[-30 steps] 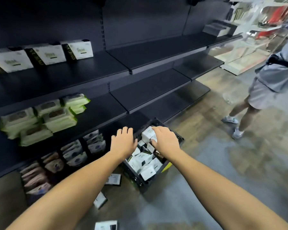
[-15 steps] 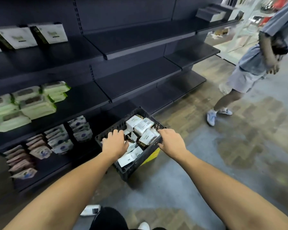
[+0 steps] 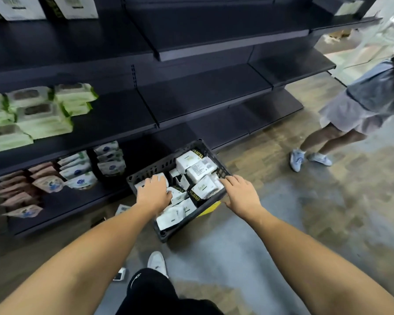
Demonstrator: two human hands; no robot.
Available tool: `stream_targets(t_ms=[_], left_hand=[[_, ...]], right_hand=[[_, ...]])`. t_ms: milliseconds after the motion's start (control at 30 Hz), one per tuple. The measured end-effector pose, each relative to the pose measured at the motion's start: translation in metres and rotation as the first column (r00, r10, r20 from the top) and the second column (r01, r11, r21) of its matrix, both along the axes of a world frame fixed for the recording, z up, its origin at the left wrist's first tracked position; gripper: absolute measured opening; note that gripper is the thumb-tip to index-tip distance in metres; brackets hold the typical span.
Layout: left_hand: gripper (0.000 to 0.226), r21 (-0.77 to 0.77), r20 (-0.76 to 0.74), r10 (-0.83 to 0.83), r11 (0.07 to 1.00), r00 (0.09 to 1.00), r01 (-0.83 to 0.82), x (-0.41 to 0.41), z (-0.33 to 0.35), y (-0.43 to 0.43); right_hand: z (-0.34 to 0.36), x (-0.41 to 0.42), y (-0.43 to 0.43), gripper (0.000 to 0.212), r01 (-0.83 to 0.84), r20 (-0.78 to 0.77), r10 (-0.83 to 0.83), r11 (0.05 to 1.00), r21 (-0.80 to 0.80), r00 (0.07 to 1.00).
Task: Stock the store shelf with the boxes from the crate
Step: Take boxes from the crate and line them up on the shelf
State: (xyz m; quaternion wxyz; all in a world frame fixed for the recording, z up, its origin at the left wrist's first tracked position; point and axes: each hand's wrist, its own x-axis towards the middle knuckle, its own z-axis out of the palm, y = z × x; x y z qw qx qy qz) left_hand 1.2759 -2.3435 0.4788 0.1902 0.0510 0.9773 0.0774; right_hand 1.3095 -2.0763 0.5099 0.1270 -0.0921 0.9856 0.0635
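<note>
As before, left hand (image 3: 154,193), right hand (image 3: 241,196) at crate (image 3: 156,167).

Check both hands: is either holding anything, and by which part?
The right hand grips the crate by its right rim, thumb outside. The left hand lies on the boxes inside; a grip there cannot be told.
</note>
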Motion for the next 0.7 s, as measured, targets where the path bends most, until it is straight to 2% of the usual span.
stream_targets(t_ms=[167,333,500,700], left_hand=[[0.048,-0.02,0.004,-0.017,1.0,1.0,0.017,-0.034,-0.002,0.016],[0.049,-0.027,0.033,0.012,1.0,0.999,-0.011,-0.051,-0.009,0.037],[0.055,-0.049,0.073,0.159,0.987,0.985,-0.156,-0.061,-0.018,0.062],[0.052,-0.066,0.13,0.351,0.936,0.928,-0.345,-0.059,-0.023,0.097]], right_hand=[[-0.007,-0.035,0.021,0.077,0.023,0.004,-0.023,0.999,-0.022,1.0],[-0.022,-0.075,0.038,0.074,-0.029,0.025,0.03,0.999,-0.036,0.999],[-0.044,-0.124,0.061,0.074,-0.192,0.094,0.196,0.98,-0.049,0.976],[-0.059,-0.175,0.076,0.076,-0.431,0.139,0.431,0.902,-0.031,0.891]])
